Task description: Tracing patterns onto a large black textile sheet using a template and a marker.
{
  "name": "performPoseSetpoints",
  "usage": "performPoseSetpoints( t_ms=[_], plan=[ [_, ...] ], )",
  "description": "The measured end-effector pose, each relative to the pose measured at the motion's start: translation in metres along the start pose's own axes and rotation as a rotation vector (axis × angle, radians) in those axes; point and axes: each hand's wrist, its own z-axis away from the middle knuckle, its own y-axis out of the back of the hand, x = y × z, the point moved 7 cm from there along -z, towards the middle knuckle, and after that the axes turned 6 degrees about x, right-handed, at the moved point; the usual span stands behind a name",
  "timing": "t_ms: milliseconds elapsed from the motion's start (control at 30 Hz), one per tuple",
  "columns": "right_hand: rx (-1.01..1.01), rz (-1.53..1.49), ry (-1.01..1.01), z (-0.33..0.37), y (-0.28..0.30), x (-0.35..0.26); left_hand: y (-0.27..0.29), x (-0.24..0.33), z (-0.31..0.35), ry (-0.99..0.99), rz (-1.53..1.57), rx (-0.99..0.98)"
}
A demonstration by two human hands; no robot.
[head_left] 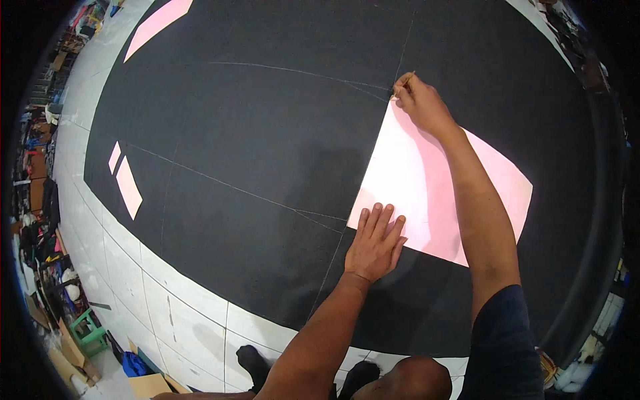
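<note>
A large pink paper pattern piece (490, 163) lies flat on a black sheet of material (267, 133). My left hand (377, 247) is spread flat, its fingertips pressing on the pattern's lower left corner. At the upper left corner, my right hand (420, 100) pinches a thin pencil-like marker (411, 74), its lower end close to the paper's edge. Thin pale lines (253, 193) run across the sheet and meet near the pattern's left corners. My right forearm crosses over the pattern and hides part of it.
Smaller pink paper pieces (129, 187) lie at the sheet's left side, and another pink strip (157, 27) at the far left. White floor tiles (180, 313) border the sheet. A green stool (87, 332) and cluttered goods stand along the left. The sheet's right side looks rolled (587, 267).
</note>
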Motion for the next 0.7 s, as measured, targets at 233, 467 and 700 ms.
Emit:
performPoseSetpoints(
  t_ms=[233,467,700],
  plan=[
    [0.04,-0.092,-0.076,0.002,0.001,-0.005,0.0,-0.003,0.002,0.007,-0.002,0.006],
    [0.111,-0.016,-0.062,0.008,0.0,-0.003,0.003,-0.002,0.001,0.027,-0.002,-0.028],
    [0.161,-0.026,-0.039,0.017,0.002,0.008,0.001,-0.001,0.002,-0.027,-0.018,0.034]
  ],
)
